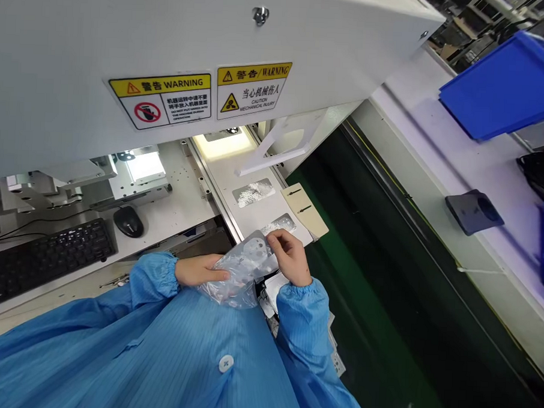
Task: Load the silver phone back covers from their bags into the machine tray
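Observation:
My left hand [202,270] grips a clear plastic bag [239,281] from the left, thumb laid across its top. Inside the bag, at least in part, is a flat grey phone back panel [253,244] with round holes near its upper end. My right hand [292,259] is closed in a pinch at the upper right edge of the bag and panel; which of the two its fingertips hold I cannot tell. Just beyond, one shiny panel [282,224] lies partly behind my right hand on the conveyor [230,184]. Another reflective panel [253,193] lies farther up it.
A white machine housing [306,37] with warning labels [163,100] overhangs the conveyor. Left are a keyboard [48,260] and mouse [128,222]. A beige pad [304,208] juts out at the conveyor's right. Across the dark gap, a bench holds a blue bin [506,88] and dark panel [472,211].

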`<state>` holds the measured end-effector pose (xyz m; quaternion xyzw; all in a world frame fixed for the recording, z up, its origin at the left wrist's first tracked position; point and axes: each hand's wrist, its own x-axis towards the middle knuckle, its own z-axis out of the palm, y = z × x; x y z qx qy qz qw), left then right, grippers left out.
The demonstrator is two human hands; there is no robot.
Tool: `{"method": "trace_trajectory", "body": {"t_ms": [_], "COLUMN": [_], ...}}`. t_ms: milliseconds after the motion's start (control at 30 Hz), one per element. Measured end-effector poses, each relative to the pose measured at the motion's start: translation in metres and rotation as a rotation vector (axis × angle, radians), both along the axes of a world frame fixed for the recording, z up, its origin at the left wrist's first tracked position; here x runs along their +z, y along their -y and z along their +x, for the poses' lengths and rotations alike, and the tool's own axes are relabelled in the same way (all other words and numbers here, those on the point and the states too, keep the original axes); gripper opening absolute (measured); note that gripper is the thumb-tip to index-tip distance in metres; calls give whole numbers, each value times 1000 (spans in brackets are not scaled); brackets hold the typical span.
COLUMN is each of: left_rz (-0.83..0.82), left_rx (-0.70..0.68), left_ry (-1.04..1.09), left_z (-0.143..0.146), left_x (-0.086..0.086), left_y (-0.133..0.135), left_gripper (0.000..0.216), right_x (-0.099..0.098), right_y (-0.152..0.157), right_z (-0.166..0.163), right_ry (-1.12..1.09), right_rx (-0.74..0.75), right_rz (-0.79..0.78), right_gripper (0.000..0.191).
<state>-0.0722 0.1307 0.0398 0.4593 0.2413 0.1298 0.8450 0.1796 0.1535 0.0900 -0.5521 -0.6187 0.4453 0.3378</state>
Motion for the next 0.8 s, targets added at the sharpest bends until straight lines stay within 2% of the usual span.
{"method": "trace_trajectory", "body": {"t_ms": [133, 200, 233, 300, 367, 400, 433, 500, 600, 700, 800], "left_rz": [88, 139, 153, 129, 13, -51, -98, -108, -1, 62, 55], "left_rx": [-49, -48, -44, -27, -10, 1, 20, 53, 44, -52, -220], "left_ry": [-31, -62, -74, -84, -88, -101, -124, -176, -245, -323, -360], "left_z": [0, 0, -1, -2, -5, -7, -8, -10, -5, 6, 17], "left_x": [1, 0, -2, -6, -13, -18, -22, -28, -31, -30, -32], "left_y": [-1, -2, -2, 0, 4, 6, 8, 9, 8, 5, 5], "left_gripper": [45, 43, 42, 41, 43, 45, 46, 45, 35, 31, 30], "right_x": [5, 4, 4, 1, -5, -11, -19, -44, -94, -140, -165], "right_y": [7, 7, 7, 9, 22, 34, 49, 80, 112, 112, 100], "right_z": [-6, 3, 13, 49, 101, 127, 152, 184, 187, 160, 142], "right_ry": [-28, -30, -23, 27, 134, 199, 247, 322, 432, 546, 703], "right_rx": [56, -51, -179, -546, -887, -965, -970, -917, -841, -768, -699], "right_rz": [-36, 2, 61, 231, 362, 354, 283, 27, -291, -365, -354], "right_gripper": [26, 26, 27, 29, 31, 32, 32, 31, 21, 20, 24]}}
